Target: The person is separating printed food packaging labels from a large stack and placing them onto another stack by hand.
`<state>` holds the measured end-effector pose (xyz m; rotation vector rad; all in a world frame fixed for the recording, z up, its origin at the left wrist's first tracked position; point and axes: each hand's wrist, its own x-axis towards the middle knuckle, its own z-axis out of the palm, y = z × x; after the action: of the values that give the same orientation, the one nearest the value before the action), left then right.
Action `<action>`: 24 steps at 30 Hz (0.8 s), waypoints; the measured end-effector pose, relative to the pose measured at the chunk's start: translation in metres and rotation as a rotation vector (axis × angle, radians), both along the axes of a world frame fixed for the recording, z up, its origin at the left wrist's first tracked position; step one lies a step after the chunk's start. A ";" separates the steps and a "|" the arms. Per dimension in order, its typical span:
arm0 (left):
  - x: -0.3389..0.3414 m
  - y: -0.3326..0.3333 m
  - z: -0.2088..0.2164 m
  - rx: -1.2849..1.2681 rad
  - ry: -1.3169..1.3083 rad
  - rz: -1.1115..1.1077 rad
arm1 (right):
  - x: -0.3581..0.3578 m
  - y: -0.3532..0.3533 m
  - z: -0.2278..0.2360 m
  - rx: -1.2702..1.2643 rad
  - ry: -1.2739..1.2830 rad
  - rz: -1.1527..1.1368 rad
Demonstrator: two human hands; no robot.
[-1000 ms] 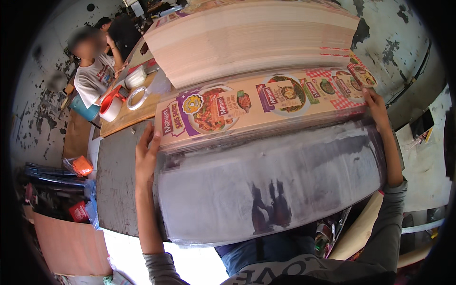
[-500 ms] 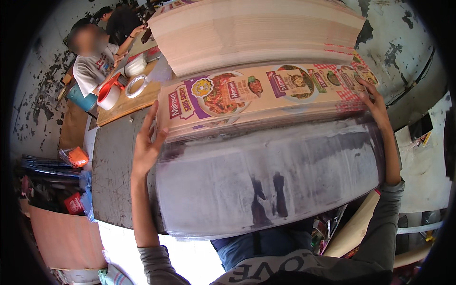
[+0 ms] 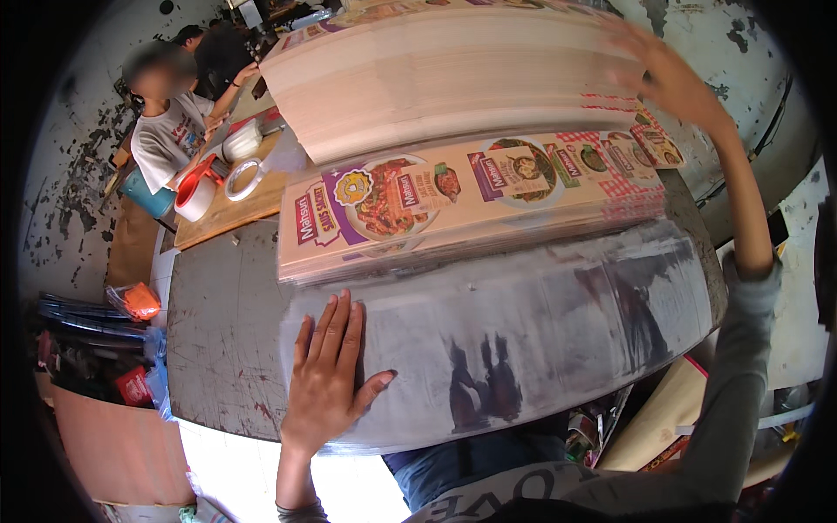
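Surface [image 3: 214, 340]: grey, scratched, bare along my left side; it carries the stacks below.
Tall stack [image 3: 462, 87]: many pale sheets with edges facing me, printed on top, at the far side; faint red marks near its right end.
Plastic sheets [image 3: 558, 340]: a broad, hazy grey pile with dark streaks, nearest my body, overhanging the near edge.
Printed stack [image 3: 471, 187]: a low pile of peach sheets picturing dishes, with red checks at the right; it lies between the tall stack and the plastic sheets.
Wooden board [image 3: 205, 228]: tan, beyond the far left of the surface.
My right hand [image 3: 676, 87]: raised by the tall stack's right end, fingers outstretched and blurred; contact, I cannot tell.
My left hand [image 3: 323, 401]: palm down on the plastic sheets' left end, fingers slightly parted, thumb wide, grasping nothing.
Tape dispenser [image 3: 199, 193]: red, with a white roll, on the wooden board.
Tape ring [image 3: 232, 186]: white, just beside the dispenser.
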<state>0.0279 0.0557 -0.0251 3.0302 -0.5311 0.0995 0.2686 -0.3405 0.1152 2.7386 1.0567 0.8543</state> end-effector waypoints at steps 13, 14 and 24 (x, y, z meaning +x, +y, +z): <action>-0.008 -0.010 -0.002 -0.129 -0.233 0.174 | 0.080 0.054 -0.020 0.333 -0.143 -0.103; -0.008 -0.011 -0.003 -0.156 -0.241 0.185 | 0.076 0.055 -0.018 0.328 -0.140 -0.122; -0.010 -0.014 -0.004 -0.234 -0.289 0.184 | 0.090 0.047 -0.004 0.192 -0.196 -0.077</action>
<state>0.0184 0.0421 -0.0286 2.8385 -0.2334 0.5728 0.3586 -0.2938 0.1108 2.7503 0.8691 1.2415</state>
